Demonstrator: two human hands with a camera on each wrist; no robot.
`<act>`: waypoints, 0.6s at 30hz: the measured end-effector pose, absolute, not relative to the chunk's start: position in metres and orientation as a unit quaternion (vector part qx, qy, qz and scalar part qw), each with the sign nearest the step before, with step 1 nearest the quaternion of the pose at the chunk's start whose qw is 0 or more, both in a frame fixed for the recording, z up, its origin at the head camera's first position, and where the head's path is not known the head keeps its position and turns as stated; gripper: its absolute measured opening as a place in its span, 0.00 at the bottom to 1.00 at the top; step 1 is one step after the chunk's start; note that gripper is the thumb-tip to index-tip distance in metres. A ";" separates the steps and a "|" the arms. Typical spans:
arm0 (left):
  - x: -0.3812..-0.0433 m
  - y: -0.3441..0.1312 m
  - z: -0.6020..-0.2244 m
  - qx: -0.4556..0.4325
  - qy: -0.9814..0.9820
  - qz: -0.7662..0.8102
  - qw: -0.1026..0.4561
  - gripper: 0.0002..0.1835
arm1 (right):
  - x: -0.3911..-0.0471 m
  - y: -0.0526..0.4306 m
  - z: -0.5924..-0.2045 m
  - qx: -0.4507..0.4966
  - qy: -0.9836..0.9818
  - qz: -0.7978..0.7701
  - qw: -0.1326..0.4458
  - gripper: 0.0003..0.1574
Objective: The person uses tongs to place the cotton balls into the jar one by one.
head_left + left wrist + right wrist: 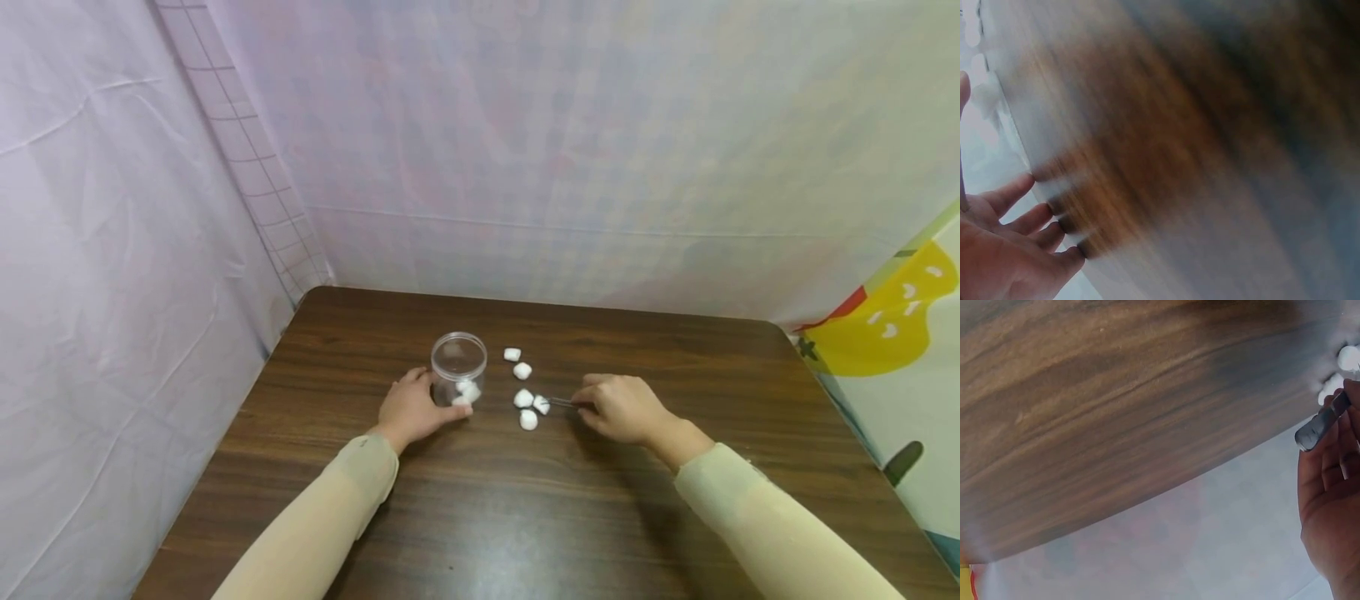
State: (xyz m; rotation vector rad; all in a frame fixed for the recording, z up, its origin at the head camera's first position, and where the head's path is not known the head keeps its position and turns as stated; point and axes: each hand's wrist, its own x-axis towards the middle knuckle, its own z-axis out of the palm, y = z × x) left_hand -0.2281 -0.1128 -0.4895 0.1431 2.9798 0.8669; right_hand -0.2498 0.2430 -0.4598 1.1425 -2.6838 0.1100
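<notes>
A clear round jar (459, 337) stands without a lid on the table, with white cotton balls (468, 391) at its bottom. My left hand (411, 410) holds the jar low down, thumb across the near side and fingers at its left. Between thumb and fingers, my right hand (618, 407) pinches metal tweezers (561, 402), whose rear end (1313, 432) shows in the right wrist view. The tweezer tips point left and meet a cotton ball (542, 405). Close beside it lie a second cotton ball (523, 398) and a third (528, 419).
Farther back, two more white cotton balls (522, 371) lie to the right of the jar. The dark wood-grain table (480, 492) has rounded far corners. Pale curtains (562, 167) hang behind it and on the left; a yellow printed shape (870, 337) shows at the right.
</notes>
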 end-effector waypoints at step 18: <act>-0.227 -0.113 -0.489 0.049 0.958 0.283 0.013 0.48 | -0.251 0.239 -0.460 0.404 -0.909 0.029 0.098 0.10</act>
